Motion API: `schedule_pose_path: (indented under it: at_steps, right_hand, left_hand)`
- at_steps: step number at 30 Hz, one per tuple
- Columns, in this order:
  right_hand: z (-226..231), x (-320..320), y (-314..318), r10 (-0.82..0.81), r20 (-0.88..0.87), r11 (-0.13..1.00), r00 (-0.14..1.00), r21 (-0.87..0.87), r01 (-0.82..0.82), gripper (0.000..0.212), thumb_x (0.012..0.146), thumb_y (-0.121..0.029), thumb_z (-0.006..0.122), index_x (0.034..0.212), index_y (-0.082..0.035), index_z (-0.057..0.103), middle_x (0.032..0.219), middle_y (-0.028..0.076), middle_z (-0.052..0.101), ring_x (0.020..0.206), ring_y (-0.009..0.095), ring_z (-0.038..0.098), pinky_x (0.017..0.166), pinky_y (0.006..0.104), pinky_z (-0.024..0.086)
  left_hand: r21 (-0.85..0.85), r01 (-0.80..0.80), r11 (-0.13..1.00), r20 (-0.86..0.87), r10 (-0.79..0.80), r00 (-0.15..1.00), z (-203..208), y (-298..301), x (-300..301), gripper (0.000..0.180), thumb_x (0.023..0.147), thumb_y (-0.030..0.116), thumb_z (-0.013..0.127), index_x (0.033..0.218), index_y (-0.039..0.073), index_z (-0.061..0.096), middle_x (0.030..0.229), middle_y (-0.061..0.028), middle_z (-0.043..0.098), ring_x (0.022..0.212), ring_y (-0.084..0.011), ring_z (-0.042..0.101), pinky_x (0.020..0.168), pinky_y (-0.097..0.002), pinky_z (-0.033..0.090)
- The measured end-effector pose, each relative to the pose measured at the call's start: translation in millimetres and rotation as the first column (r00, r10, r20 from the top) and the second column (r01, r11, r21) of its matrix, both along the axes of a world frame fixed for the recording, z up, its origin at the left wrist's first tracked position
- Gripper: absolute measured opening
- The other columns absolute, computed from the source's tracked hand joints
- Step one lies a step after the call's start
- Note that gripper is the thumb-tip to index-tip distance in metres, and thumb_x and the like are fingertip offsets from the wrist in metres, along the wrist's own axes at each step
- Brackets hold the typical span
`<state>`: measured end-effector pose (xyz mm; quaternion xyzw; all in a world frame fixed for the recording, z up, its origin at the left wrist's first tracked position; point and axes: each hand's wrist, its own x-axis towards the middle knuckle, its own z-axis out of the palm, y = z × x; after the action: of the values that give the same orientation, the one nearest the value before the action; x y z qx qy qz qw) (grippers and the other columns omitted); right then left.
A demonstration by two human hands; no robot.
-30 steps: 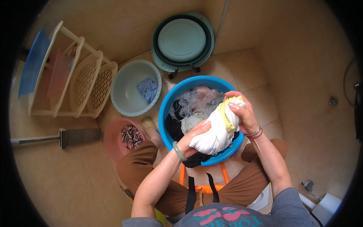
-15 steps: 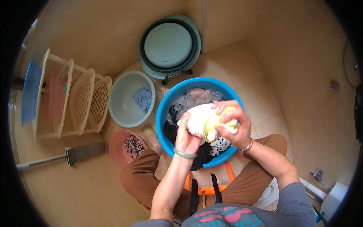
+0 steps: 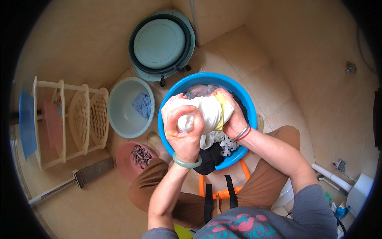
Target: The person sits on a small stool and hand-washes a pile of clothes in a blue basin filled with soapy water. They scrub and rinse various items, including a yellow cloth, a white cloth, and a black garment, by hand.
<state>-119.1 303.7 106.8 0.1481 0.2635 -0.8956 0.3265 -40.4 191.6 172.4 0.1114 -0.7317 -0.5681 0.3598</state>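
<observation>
Between my two hands is a wet, bunched white cloth with a yellow band (image 3: pixel 207 112), raised above a large blue basin (image 3: pixel 250 104). My left hand (image 3: pixel 181 125) wraps round its left end, fingers curled over the white part. At the other end my right hand (image 3: pixel 234 115) grips near the yellow band. Sudsy water shows at the basin's far side. A white garment with black dots (image 3: pixel 228 145) and a black garment (image 3: pixel 210 158) lie at its near side, the black one hanging over the rim. The cloth hides the middle of the basin.
Left of the basin stand a pale green basin (image 3: pixel 112 115) with a blue cloth (image 3: pixel 142 105) and a pink basin (image 3: pixel 123 167) holding striped cloth. A folded tub (image 3: pixel 159 44) leans on the wall. A cream rack (image 3: pixel 63 119) and a squeegee (image 3: pixel 95 172) are farther left.
My left hand has turned and now curls over the cloth's left end, where its palm was under it before. The right hand has moved left and up. The whole view has shifted slightly.
</observation>
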Motion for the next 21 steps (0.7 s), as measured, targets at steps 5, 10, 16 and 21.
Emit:
schedule_pose_path:
  at_steps: [5,10,16,21]
  right_hand:
    - [-16,-7,-2,0.278,0.058,0.941,0.959,-0.219,-0.260,0.021,0.098,-0.027,0.053,0.107,-0.009,0.058,0.100,0.004,0.064,0.094,0.017,0.063,0.085,0.0318,0.051]
    - [-21,-7,-2,0.440,0.153,0.889,0.885,-0.211,-0.405,0.019,0.098,-0.026,0.052,0.102,-0.008,0.058,0.099,0.005,0.064,0.093,0.019,0.063,0.086,0.0346,0.053]
    - [3,1,-6,0.544,0.195,0.838,0.816,-0.089,-0.538,0.021,0.097,-0.026,0.057,0.091,-0.007,0.061,0.084,0.006,0.065,0.080,0.019,0.065,0.077,0.0334,0.055]
    - [10,2,-13,0.677,0.218,0.736,0.703,-0.172,-0.655,0.024,0.097,-0.026,0.057,0.081,-0.008,0.060,0.073,0.006,0.063,0.066,0.018,0.064,0.064,0.0322,0.055]
  left_hand:
    - [-0.376,0.068,0.924,0.029,-0.061,0.998,16,-4,0,0.033,0.060,-0.007,0.069,0.089,0.007,0.063,0.100,-0.0155,0.061,0.100,-0.0316,0.058,0.090,-0.0412,0.046]
    - [-0.580,0.190,0.792,0.040,-0.205,0.978,21,-4,8,0.036,0.053,-0.003,0.073,0.085,0.013,0.066,0.100,-0.0105,0.060,0.093,-0.0317,0.058,0.075,-0.0390,0.051]
    - [-0.647,0.386,0.657,0.158,-0.379,0.912,18,-4,35,0.032,0.052,0.013,0.077,0.083,0.015,0.067,0.094,-0.0061,0.061,0.088,-0.0286,0.059,0.072,-0.0383,0.052]
    - [-0.837,0.329,0.437,0.153,-0.390,0.908,26,21,51,0.009,0.065,0.018,0.061,0.070,0.019,0.054,0.084,0.0010,0.057,0.088,-0.0182,0.061,0.084,-0.0397,0.054]
